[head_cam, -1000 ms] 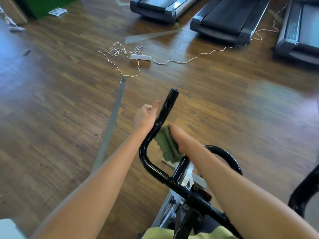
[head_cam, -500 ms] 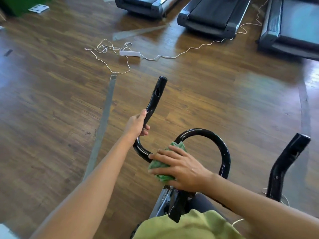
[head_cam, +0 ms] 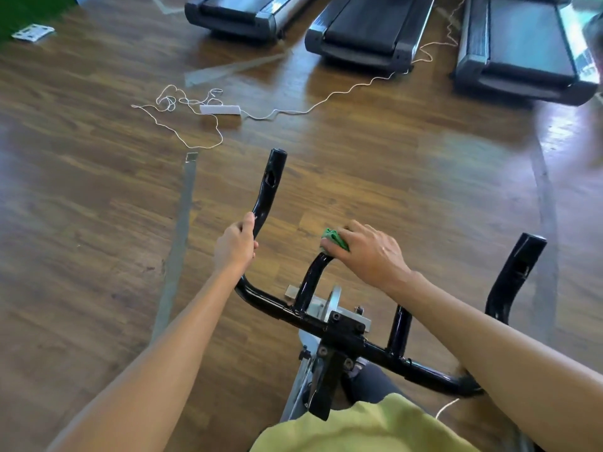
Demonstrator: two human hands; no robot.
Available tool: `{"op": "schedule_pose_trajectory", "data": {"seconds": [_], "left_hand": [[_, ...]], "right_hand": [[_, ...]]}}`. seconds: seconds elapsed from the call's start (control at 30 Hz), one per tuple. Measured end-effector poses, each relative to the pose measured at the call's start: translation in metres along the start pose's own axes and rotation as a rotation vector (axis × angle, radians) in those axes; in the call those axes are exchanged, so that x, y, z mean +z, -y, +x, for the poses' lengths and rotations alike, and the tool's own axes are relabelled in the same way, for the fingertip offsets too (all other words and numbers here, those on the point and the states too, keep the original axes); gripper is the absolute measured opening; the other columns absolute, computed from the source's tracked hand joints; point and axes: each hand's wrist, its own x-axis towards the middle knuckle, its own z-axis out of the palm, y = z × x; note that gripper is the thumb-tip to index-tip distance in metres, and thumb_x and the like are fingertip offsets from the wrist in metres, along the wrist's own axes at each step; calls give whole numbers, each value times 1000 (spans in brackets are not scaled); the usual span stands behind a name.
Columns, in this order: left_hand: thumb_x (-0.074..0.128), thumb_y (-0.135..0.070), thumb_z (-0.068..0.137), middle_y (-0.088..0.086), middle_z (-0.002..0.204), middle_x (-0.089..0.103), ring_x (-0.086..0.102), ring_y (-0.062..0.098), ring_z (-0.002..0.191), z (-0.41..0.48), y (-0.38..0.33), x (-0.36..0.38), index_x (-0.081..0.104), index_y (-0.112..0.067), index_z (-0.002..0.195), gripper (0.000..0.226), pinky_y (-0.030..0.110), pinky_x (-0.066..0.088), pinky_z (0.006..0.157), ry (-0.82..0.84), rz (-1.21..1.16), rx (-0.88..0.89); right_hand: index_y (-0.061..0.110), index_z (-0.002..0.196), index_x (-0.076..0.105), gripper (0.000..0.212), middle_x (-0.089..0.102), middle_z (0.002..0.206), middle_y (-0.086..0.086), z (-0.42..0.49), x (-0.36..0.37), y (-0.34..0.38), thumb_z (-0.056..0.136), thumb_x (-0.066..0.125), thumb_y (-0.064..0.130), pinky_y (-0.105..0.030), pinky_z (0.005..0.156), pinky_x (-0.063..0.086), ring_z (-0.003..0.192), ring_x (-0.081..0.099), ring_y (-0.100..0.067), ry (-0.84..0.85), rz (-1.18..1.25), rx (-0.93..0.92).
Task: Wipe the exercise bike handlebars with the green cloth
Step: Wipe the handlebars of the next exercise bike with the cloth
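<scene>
Here, astride an exercise bike, we have both hands on its black handlebars [head_cam: 293,313]. Our left hand [head_cam: 233,246] is wrapped round the lower part of the left horn [head_cam: 272,177]. Our right hand [head_cam: 368,252] is closed over the green cloth [head_cam: 334,238], pressing it onto the top of the centre loop [head_cam: 310,282]. The cloth is bunched small, mostly hidden under the palm, with one crumpled corner showing beyond the fingers.

We judge the cloth light, soft and limp. It is best held under the whole palm with the fingers curled, so that it wraps the tube instead of sliding off it. The bars look like stiff, glossy painted tube, probably slick, so the cloth should glide easily. The left-hand grip should steady the frame against the rubbing.

The right horn [head_cam: 522,265] stands well apart, with no hand on it. Beyond us, three treadmills [head_cam: 365,34] line the wooden floor [head_cam: 81,207], and a white power strip [head_cam: 220,109] lies among loose cord.
</scene>
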Motion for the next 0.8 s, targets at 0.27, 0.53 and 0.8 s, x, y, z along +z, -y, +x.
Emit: {"op": "schedule_pose_trajectory", "data": {"seconds": [0.27, 0.53, 0.8], "left_hand": [[12, -62, 97, -6, 68, 66, 68, 28, 84, 4, 5, 11, 63, -22, 116, 67, 47, 50, 91, -119, 199, 12], [12, -61, 98, 2, 78, 69, 68, 29, 86, 3, 8, 10, 62, -20, 120, 68, 50, 48, 93, -135, 244, 50], [11, -58, 100, 11, 93, 72, 67, 33, 92, -2, 1, 10, 60, -19, 123, 67, 51, 44, 95, -168, 277, 60]], "right_hand": [[23, 111, 53, 36, 58, 89, 1, -112, 20, 0, 102, 33, 52, -32, 61, 40, 71, 52, -9, -321, 805, 685], [24, 118, 49, 35, 57, 111, -12, -103, 34, -2, 103, 32, 52, -46, 86, 48, 89, 57, -23, -371, 974, 801], [30, 112, 57, 56, 58, 109, 2, -39, -3, -9, 97, 20, 69, -38, 89, 43, 100, 56, -21, -97, 480, 617]]}}
